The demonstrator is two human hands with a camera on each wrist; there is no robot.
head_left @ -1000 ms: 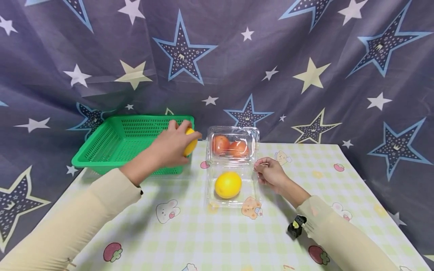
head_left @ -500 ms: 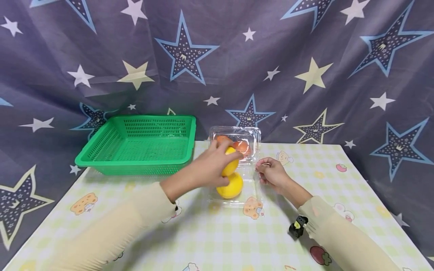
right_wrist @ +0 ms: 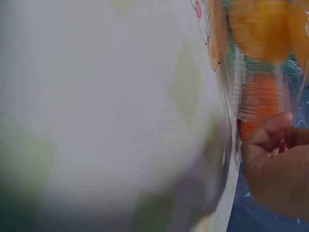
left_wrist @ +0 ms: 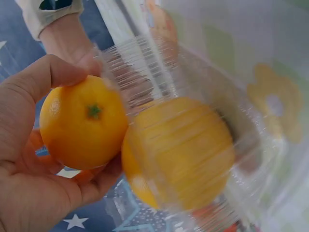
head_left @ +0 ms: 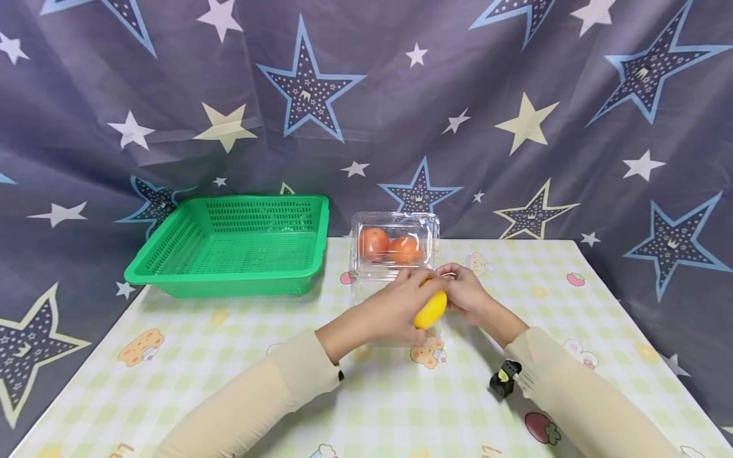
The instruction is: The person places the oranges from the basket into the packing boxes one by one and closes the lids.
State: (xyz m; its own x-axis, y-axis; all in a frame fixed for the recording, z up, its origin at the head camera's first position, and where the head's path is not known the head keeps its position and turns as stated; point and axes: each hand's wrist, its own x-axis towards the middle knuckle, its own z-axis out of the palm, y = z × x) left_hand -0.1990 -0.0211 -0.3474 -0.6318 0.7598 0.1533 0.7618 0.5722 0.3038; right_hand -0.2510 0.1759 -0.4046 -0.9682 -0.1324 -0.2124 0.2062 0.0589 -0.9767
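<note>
My left hand [head_left: 395, 310] grips an orange [left_wrist: 83, 126] between thumb and fingers, above the near half of a clear plastic clamshell box [head_left: 429, 224]. In the left wrist view a second orange [left_wrist: 178, 152] sits behind the box's ribbed clear wall, right beside the held one. The left hand hides it in the head view. Two red-orange round fruits [head_left: 375, 244] are in the far half of the box. My right hand [head_left: 468, 296] pinches the box's right edge between thumb and forefinger, close to the left hand's fingers.
A green perforated basket [head_left: 229, 276] stands at the back left of the table. The checked tablecloth [head_left: 378, 407] bears cartoon prints. Behind the table hangs a dark star-patterned curtain [head_left: 378, 127]. A small black device [head_left: 505, 379] is at the right cuff.
My left hand has carried the orange rightward from beside the green basket, across the near half of the box, to its right side. The right hand has stayed at the box's edge.
</note>
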